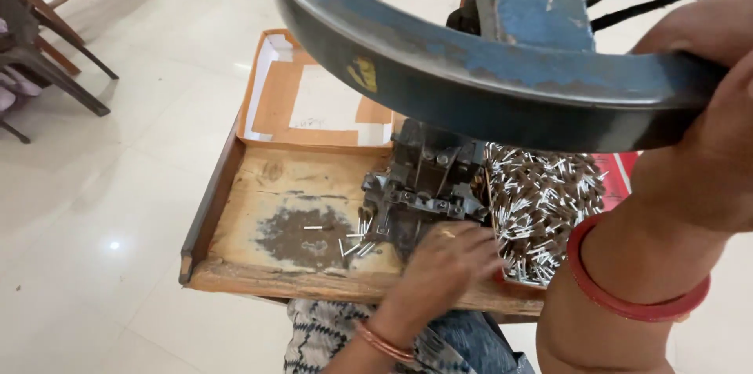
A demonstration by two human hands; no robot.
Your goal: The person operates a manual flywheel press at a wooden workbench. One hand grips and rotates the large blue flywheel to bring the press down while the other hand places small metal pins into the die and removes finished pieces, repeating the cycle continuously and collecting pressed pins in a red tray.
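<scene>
Risk first, as a judgement: left hand (447, 260) very close to the dark grey metal press block (427, 182), fingertips just beside its lower front edge. Any turn of the large blue-painted iron handwheel (471, 52) with fingers that near could pinch them under the tooling. A second hazard: heap of small silver-and-brown metal pins (541, 194) piled right up to the block on its right, easily knocked off the near edge of the worn wooden tray (235, 209) by a brush of the wrist. A few loose pins (353, 241) scattered on the dark stain left of the block, easy to lose.

Right hand (706, 68) high and close to the camera, wrapped over the wheel's rim at the right, clenched on it, forearm rising steeply from below, red bangle (627, 295) round the wrist. Left hand low at the tray's near edge, palm down, back of the hand to the camera, fingers curled toward the gap between block and heap, touching or nearly touching the pins; whether anything is pinched in them cannot be told. Thin copper-coloured bangle (384, 343) on that wrist.

Behind the block, a flattened brown cardboard box (314, 99) lying at the tray's far end. Wooden chairs (47, 45) on the pale tiled floor at upper left.
</scene>
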